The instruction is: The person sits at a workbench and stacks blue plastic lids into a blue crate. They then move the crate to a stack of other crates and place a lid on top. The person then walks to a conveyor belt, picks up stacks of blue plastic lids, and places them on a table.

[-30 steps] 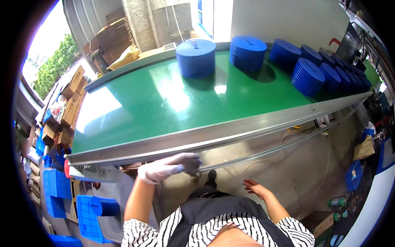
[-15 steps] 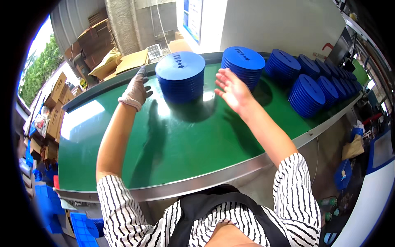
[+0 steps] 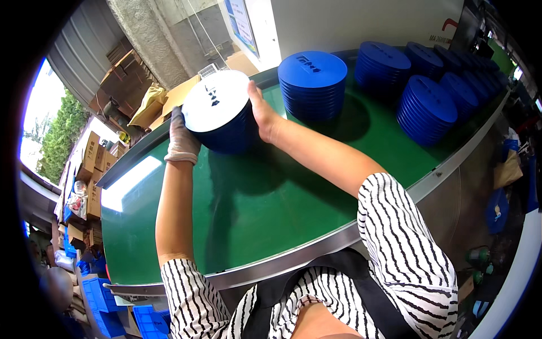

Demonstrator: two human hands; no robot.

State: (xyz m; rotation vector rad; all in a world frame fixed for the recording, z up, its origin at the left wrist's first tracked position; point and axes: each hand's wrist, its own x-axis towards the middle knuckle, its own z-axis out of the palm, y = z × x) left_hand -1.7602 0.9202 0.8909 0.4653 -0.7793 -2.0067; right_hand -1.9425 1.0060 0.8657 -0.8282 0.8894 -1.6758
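Observation:
A stack of round blue discs (image 3: 228,134) is clasped between my two hands over the green belt (image 3: 237,226). Glare turns its top face nearly white, and dark marks show there. Along the left side presses my left hand (image 3: 183,138), in a pale glove with grey fingers. My bare right hand (image 3: 262,114) presses the right side, thumb up by the top rim, its other fingers mostly hidden. Whether the stack's base touches the belt I cannot tell. Just to the right stands a second stack of blue discs (image 3: 313,85), apart from my hand.
More blue stacks (image 3: 426,110) line the belt to the right. A metal edge (image 3: 305,248) runs along the near side, and a raised dark rail (image 3: 135,152) along the far side. Cardboard boxes (image 3: 90,164) and blue crates (image 3: 101,305) are at the left.
Both hands have closed in from either side onto the nearest stack, which now looks tilted, its top catching glare. The view has turned somewhat, shifting the surroundings.

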